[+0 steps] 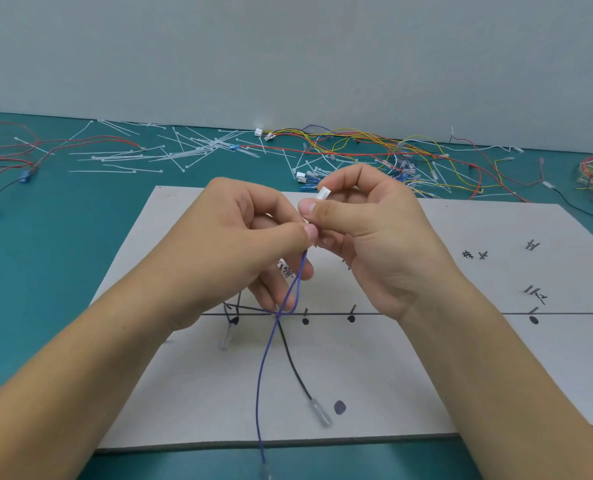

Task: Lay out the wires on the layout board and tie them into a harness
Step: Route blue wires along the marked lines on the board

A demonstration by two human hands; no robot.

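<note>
Above the layout board (461,358), left hand (239,244) pinches the limp-looking blue wire (264,358); right hand (374,237), at three o'clock, pinches a rigid white connector (324,194), likely surer purchase.

Blue wire (258,393) and white connector (324,194) raised above the grey layout board (426,358) — black wire (293,363) lying on it.

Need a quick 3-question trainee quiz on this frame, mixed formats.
1. True or false: the right hand holds a white connector.
2. Which does the left hand pinch? A red wire, B blue wire, C yellow wire.
3. Fill in the colour: a ___ wire with a clear-sleeved end lies on the board.
Key: 1 true; 2 B; 3 black wire.
</note>
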